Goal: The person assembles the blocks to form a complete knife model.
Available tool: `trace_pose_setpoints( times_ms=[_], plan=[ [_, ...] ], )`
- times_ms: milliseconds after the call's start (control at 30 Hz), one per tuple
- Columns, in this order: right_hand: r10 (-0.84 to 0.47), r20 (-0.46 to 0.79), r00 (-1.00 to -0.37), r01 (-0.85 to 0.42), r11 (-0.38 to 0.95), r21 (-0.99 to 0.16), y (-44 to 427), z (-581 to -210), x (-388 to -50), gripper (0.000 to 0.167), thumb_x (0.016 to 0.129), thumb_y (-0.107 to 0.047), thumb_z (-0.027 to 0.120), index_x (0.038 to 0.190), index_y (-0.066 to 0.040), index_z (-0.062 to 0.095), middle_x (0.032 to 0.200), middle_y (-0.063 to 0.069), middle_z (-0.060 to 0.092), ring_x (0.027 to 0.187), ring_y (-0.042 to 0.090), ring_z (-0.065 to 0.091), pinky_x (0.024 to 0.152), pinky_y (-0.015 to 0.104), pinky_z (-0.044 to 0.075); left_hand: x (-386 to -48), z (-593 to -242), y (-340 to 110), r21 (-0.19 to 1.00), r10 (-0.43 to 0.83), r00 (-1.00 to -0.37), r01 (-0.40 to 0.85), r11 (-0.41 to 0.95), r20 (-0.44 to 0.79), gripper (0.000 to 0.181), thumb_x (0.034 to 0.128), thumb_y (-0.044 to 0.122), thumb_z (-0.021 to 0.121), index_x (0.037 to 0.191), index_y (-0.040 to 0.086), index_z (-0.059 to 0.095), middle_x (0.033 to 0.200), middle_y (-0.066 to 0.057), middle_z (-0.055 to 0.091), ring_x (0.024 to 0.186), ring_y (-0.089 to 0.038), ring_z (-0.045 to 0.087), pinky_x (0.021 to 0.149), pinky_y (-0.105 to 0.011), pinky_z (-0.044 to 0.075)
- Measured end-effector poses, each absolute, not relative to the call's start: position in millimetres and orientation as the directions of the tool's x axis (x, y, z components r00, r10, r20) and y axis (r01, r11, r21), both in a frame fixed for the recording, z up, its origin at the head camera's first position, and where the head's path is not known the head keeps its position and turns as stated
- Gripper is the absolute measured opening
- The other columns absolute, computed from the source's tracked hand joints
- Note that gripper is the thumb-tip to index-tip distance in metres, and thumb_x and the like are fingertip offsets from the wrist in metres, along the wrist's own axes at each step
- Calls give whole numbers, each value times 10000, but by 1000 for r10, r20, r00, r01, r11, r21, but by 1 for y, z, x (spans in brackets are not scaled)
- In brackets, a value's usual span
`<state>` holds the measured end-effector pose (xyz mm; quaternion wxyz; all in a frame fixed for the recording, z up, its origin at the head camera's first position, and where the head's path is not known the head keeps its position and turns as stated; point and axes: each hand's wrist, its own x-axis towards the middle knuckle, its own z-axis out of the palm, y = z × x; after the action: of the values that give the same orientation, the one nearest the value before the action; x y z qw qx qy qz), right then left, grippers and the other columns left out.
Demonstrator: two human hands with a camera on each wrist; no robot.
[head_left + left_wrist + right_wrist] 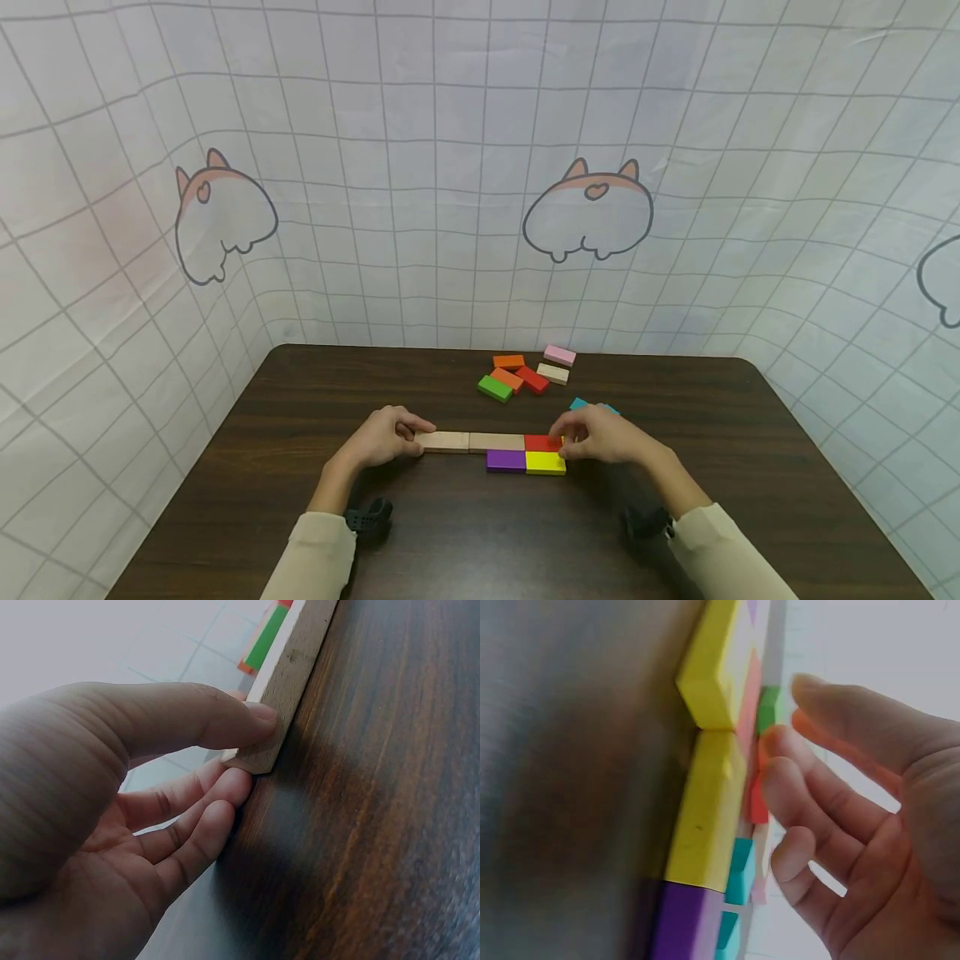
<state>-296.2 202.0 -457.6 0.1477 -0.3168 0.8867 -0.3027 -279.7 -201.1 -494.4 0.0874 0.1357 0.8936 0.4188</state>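
Observation:
My left hand [386, 437] pinches the left end of a plain wooden block [444, 442], thumb on its near side in the left wrist view. That block lies end to end with a second plain block [497, 443] and a red block [542, 442]. In front of them sit a purple block [506, 461] and a yellow block [545, 463], touching. Over the row's right end is my right hand [603, 433], fingers apart and holding nothing. Another yellow block [709, 817] and a purple block [686, 919], mostly hidden from the head view, continue the row in the right wrist view.
Behind the row lies a loose group: green [496, 388], orange [508, 362], red [532, 380], plain [552, 373] and pink [559, 356] blocks. Teal blocks [739, 871] sit beyond my right hand. A gridded cloth [420, 250] surrounds the dark wooden table [450, 533].

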Motion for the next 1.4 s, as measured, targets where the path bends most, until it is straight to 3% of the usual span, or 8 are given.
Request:
trace_pose_setpoints(
  times_ms=[267, 567, 833, 1067, 1400],
  plan=[
    [-529, 15, -849, -416, 649, -637, 193, -452, -332, 308, 927, -173, 762, 1204, -46, 716, 907, -10, 705, 744, 162, 610, 668, 285, 516, -280, -495, -202, 774, 308, -950, 161, 612, -46, 278, 865, 34, 788, 1118, 149, 805, 959, -72, 614, 801, -178, 538, 683, -315, 477],
    [-431, 32, -902, -357, 701, -618, 183, -463, -368, 424, 922, -186, 775, 1322, -85, 676, 1156, 123, 725, 958, 244, 635, 865, 420, 568, -280, -494, -202, 768, 317, -948, 179, 615, -33, 285, 862, 41, 795, 1119, 164, 804, 964, -63, 615, 811, -180, 553, 682, -312, 491],
    [-410, 23, -912, -346, 735, -583, 178, -473, -383, 445, 913, -171, 782, 1332, -71, 670, 1184, 166, 726, 959, 281, 680, 894, 459, 574, -278, -492, -201, 776, 314, -948, 165, 609, -45, 278, 865, 41, 794, 1122, 147, 802, 998, -84, 616, 820, -176, 553, 694, -311, 486],
    [-399, -26, -917, -319, 770, -552, 171, -472, -388, 465, 914, -194, 783, 1349, -83, 661, 1224, 174, 718, 1105, 352, 683, 976, 530, 536, -279, -492, -201, 779, 323, -946, 177, 602, -35, 273, 863, 38, 794, 1118, 137, 803, 974, -82, 616, 811, -177, 552, 697, -324, 490],
    [-338, -38, -940, -291, 858, -423, 160, -476, -395, 479, 890, -287, 812, 1334, -159, 682, 1194, 110, 752, 1038, 277, 707, 836, 471, 565, -279, -492, -201, 776, 319, -947, 176, 606, -34, 274, 858, 43, 800, 1111, 149, 806, 968, -67, 617, 817, -176, 550, 696, -317, 489]
  ],
)
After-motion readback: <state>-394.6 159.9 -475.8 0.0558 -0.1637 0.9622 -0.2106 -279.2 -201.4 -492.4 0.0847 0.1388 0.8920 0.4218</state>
